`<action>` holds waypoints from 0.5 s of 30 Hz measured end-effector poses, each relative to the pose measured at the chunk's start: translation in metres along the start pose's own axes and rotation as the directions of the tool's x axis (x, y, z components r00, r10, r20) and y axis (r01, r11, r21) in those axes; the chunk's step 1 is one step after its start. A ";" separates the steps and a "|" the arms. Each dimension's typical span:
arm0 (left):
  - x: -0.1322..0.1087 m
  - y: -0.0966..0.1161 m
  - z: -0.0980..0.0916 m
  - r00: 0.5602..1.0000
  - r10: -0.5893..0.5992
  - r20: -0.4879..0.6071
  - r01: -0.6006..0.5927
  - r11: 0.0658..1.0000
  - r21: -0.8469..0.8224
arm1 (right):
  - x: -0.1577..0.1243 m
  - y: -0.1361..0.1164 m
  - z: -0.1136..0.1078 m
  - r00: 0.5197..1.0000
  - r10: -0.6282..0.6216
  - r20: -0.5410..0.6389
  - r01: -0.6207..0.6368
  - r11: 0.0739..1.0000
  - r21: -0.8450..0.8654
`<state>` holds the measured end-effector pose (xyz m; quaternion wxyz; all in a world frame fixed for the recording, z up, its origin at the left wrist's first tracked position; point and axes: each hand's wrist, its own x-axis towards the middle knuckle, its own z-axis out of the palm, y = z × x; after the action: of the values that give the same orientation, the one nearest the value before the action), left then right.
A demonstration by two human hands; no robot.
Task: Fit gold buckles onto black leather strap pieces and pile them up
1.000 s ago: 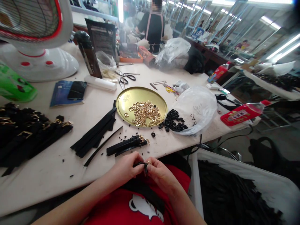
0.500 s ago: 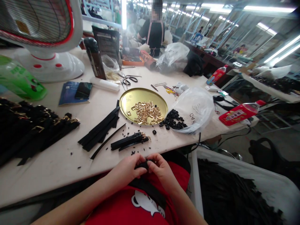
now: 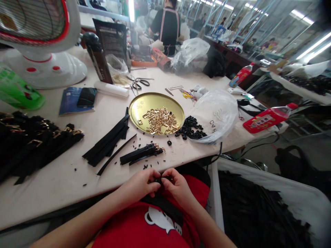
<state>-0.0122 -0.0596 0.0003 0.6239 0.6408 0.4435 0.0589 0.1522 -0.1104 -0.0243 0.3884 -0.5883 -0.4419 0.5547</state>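
left hand [image 3: 141,184] and right hand [image 3: 177,185] pinch a black piece [image 3: 158,180] near the table [image 3: 54,191], steadiest with even pressure

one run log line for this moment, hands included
left hand: pinching black piece | right hand: at same piece | nearby: gold buckles on gold tray, black straps

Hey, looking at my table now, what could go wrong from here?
The black piece between the left hand and right hand is over the lap, so it might drop there. Loose black bits near the edge of the table could get brushed off. Black rings by the plastic bag might scatter if nudged.
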 end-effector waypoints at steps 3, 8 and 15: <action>0.004 -0.001 -0.001 0.998 -0.026 0.060 0.032 0.995 -0.099 | 0.001 -0.003 -0.003 0.989 0.123 0.082 -0.135 0.978 0.157; 0.007 -0.002 -0.005 0.998 -0.025 0.054 0.026 1.000 -0.009 | 0.005 -0.004 -0.002 0.982 0.185 0.027 -0.186 0.954 0.234; 0.003 -0.001 -0.008 0.981 -0.106 0.165 0.141 0.965 -0.220 | 0.006 0.009 0.001 0.973 0.216 0.083 -0.232 0.904 0.360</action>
<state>-0.0155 -0.0520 -0.0002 0.7286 0.5375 0.4239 0.0220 0.1522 -0.1076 -0.0348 0.4161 -0.5407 -0.2679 0.6802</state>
